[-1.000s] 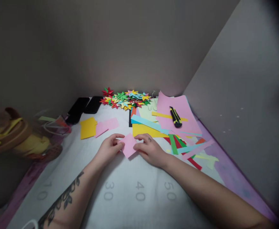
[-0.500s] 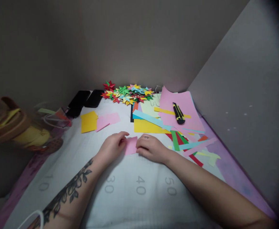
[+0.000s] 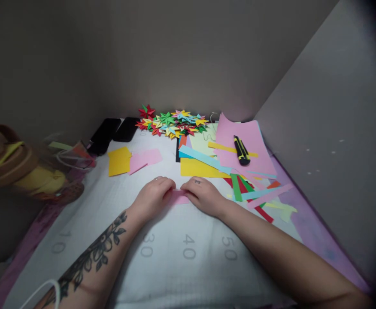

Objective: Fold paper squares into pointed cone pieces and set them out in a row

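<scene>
The left hand (image 3: 154, 197) and right hand (image 3: 205, 197), close but apart, each pinch an end of the pink slip (image 3: 179, 198) between them. A fold seems in hand; the next move likely calls for even edges and firm pressing. Beyond the left hand lies yellow paper (image 3: 119, 162); beyond both, stars (image 3: 167, 119); beyond the right, a cutter (image 3: 241, 150).

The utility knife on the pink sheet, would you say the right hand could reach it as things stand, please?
Probably yes: the utility knife lies uncovered, with only paper sheets and strips between it and the right hand, though that hand would likely have to leave the small pink paper first.
</scene>
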`<state>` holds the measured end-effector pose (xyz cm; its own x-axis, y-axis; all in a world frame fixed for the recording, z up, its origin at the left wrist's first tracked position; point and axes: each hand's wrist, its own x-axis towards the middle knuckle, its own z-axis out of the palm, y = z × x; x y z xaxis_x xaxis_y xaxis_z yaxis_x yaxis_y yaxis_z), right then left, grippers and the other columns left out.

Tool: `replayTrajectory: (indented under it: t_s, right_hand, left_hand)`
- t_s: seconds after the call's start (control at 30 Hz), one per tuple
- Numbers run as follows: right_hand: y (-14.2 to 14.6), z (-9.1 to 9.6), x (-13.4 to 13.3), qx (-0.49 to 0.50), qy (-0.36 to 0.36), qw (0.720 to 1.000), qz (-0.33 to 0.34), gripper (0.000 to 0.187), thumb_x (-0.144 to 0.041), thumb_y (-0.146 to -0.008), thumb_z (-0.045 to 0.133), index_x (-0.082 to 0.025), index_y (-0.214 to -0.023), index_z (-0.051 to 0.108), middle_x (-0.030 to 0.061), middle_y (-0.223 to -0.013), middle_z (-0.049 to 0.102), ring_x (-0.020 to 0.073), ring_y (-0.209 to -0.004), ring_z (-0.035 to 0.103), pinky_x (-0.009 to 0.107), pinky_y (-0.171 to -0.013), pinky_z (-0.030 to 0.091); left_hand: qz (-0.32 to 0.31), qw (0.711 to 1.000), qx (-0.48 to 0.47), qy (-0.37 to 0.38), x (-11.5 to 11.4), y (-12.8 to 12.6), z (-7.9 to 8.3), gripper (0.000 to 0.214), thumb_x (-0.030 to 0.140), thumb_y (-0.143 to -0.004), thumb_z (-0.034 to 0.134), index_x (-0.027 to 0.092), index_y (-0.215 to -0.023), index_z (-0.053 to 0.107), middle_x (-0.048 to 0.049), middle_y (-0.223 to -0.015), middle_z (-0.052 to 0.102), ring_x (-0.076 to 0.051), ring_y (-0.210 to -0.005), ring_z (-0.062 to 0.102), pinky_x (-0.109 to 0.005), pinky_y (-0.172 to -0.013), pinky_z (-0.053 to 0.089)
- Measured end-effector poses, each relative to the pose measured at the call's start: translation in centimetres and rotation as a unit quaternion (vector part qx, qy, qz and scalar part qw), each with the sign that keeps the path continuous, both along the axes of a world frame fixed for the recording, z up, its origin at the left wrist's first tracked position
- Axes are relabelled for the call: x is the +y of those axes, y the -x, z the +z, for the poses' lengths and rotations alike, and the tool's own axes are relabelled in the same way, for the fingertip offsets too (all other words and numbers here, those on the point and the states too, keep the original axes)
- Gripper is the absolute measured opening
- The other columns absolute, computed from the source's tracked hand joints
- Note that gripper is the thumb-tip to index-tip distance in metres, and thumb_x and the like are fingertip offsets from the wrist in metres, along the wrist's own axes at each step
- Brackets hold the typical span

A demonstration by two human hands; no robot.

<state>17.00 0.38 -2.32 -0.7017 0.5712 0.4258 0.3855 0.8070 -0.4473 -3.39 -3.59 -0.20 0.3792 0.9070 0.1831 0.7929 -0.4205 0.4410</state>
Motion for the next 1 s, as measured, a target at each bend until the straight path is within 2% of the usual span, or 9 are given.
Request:
replayTrajectory:
  t_s: [0.1, 0.2, 0.4, 0.5, 0.63, 0.8, 1.0]
  right_hand:
    - [0.3, -0.4, 0.5, -0.01, -0.044, 0.999, -0.02, 0.017, -0.007, -0.085, 0.048, -0.019, -0.088, 0.06, 0.0052, -0.079, 0.065, 0.0185, -0.077, 0.057, 0.031, -0.07, 0.045]
    - [0.5, -0.6, 0.7, -0.038, -0.059, 0.997, -0.02, 0.018, -0.006, -0.085, 0.048, -0.019, -0.088, 0.06, 0.0054, -0.08, 0.066, 0.0186, -0.078, 0.057, 0.03, -0.07, 0.045]
    - [-0.1, -0.4, 0.6, -0.041, -0.1, 0.994, 0.014, 0.022, -0.012, -0.09, 0.048, -0.018, -0.109, 0.06, 0.0101, -0.11, 0.066, 0.0216, -0.097, 0.058, 0.037, -0.082, 0.048]
    - [-0.4, -0.1, 0.5, -0.041, -0.125, 0.99, 0.05, 0.024, -0.015, -0.092, 0.046, -0.017, -0.111, 0.06, 0.0119, -0.114, 0.065, 0.0223, -0.101, 0.059, 0.039, -0.083, 0.05]
    - [-0.5, 0.1, 0.3, -0.018, -0.123, 0.989, 0.08, 0.021, -0.021, -0.091, 0.05, -0.016, -0.108, 0.062, 0.0126, -0.108, 0.068, 0.0217, -0.1, 0.062, 0.039, -0.084, 0.052]
    - [-0.4, 0.1, 0.3, 0.0, -0.103, 0.993, 0.061, 0.018, -0.018, -0.091, 0.049, -0.016, -0.099, 0.065, 0.0125, -0.103, 0.07, 0.0201, -0.095, 0.064, 0.037, -0.083, 0.054]
    - [-0.4, 0.0, 0.4, -0.005, -0.085, 0.994, 0.071, 0.017, -0.019, -0.091, 0.049, -0.016, -0.096, 0.065, 0.0119, -0.103, 0.07, 0.0196, -0.094, 0.065, 0.036, -0.083, 0.055]
  left_hand:
    - [0.009, 1.0, -0.003, 0.001, 0.1, 0.1, -0.3, 0.017, 0.008, -0.08, 0.047, 0.019, -0.087, 0.057, -0.0034, -0.086, 0.064, -0.019, -0.085, 0.057, -0.031, -0.077, 0.046]
    - [0.021, 0.999, -0.012, 0.029, 0.3, 0.2, -0.3, 0.019, 0.009, -0.077, 0.05, 0.019, -0.092, 0.057, -0.0041, -0.09, 0.063, -0.02, -0.086, 0.057, -0.032, -0.077, 0.046]
    - [0.0, 0.998, -0.021, 0.053, 0.2, -0.2, 0.0, 0.015, 0.008, -0.078, 0.05, 0.019, -0.086, 0.056, -0.0024, -0.084, 0.063, -0.017, -0.079, 0.056, -0.029, -0.071, 0.045]
    - [-0.014, 0.999, -0.024, 0.047, 0.0, -0.4, 0.1, 0.011, 0.009, -0.079, 0.05, 0.019, -0.081, 0.055, -0.0022, -0.081, 0.062, -0.017, -0.077, 0.055, -0.028, -0.07, 0.044]
    - [-0.028, 0.998, -0.035, 0.042, 0.0, -0.3, 0.0, 0.008, 0.012, -0.081, 0.052, 0.018, -0.084, 0.056, -0.0034, -0.085, 0.062, -0.017, -0.081, 0.055, -0.029, -0.074, 0.044]
    - [-0.042, 0.997, -0.037, 0.045, 0.1, -0.1, 0.4, 0.007, 0.014, -0.081, 0.052, 0.018, -0.085, 0.057, -0.0037, -0.085, 0.062, -0.017, -0.081, 0.055, -0.029, -0.073, 0.044]
    - [-0.056, 0.991, -0.063, 0.108, 0.1, 0.5, 1.6, 0.022, 0.016, -0.076, 0.061, 0.018, -0.098, 0.061, -0.0048, -0.096, 0.064, -0.018, -0.087, 0.057, -0.03, -0.077, 0.045]
